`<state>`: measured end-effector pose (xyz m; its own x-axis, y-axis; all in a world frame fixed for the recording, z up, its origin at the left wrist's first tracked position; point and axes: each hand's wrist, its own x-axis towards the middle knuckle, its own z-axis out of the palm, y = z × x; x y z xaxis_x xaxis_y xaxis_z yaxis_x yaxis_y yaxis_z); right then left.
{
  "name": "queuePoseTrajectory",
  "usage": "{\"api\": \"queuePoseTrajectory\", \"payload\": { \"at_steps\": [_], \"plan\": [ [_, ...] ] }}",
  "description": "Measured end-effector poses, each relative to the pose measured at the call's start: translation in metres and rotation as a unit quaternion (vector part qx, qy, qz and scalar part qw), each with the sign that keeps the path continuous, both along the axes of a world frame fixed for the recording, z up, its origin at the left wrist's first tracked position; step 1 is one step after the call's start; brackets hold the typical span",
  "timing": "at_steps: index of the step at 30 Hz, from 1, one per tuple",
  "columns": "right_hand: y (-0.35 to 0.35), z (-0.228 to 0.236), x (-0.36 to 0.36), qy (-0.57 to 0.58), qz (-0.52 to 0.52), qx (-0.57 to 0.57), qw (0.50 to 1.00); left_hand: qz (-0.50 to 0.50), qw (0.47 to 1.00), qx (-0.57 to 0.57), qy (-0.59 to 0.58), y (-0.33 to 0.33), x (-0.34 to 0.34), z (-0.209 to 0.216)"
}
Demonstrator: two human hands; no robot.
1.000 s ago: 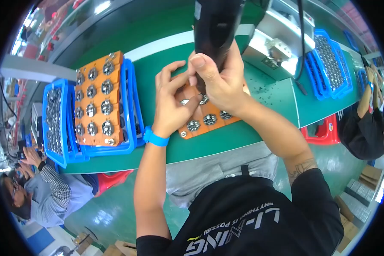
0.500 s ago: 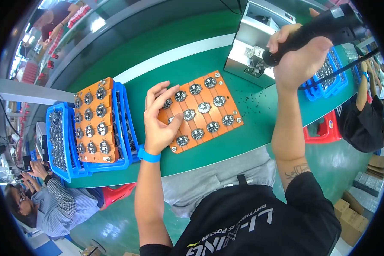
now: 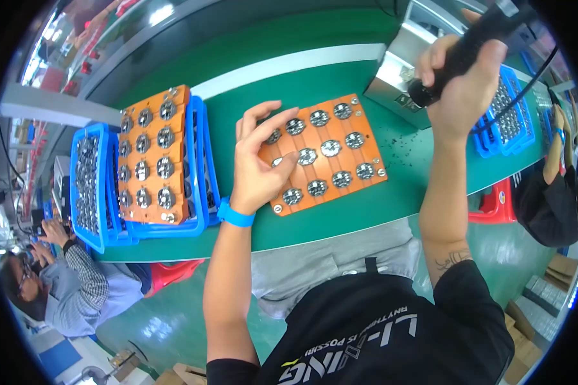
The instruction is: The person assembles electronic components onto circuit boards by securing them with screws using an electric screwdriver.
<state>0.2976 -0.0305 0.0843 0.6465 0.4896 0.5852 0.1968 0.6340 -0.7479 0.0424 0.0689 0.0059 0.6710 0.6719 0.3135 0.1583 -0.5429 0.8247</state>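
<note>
- Far left, blue trays [image 3: 88, 238] full of small metal parts sit on the bench [image 3: 359, 212].
- Beside them, an orange plate [image 3: 153, 154] bearing rows of round parts lies on top of further blue trays.
- The left grip [image 3: 257, 170], blue band [image 3: 236, 214] at its wrist, has thumb and fingers apart, arching over the left end of the work plate [image 3: 321, 168]; the thumb tip lies by a round part.
- The work plate lies flat on the bench, mostly to the right of the left grip, with twelve round parts.
- Dark bits [image 3: 404, 146] are scattered right of it.
- A metal box [image 3: 388, 77] stands behind the bits.
- The right grip [image 3: 459, 96] is clamped round a black driver [image 3: 462, 61], raised well apart from the work plate.
- Farther right are more blue trays [image 3: 508, 146].
</note>
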Motion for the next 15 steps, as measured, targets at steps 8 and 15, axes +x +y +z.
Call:
{"api": "queuePoseTrajectory", "payload": {
  "at_steps": [8, 15],
  "plan": [
    [0.036, -0.029, -0.099, 0.022, 0.073, 0.046, 0.996, 0.002, 1.0, 0.015, -0.008, 0.006, -0.001, -0.004],
    [0.044, -0.052, -0.109, 0.001, 0.178, 0.073, 0.981, 0.007, 1.0, 0.006, -0.029, 0.006, 0.0, -0.008]
  ]
}}
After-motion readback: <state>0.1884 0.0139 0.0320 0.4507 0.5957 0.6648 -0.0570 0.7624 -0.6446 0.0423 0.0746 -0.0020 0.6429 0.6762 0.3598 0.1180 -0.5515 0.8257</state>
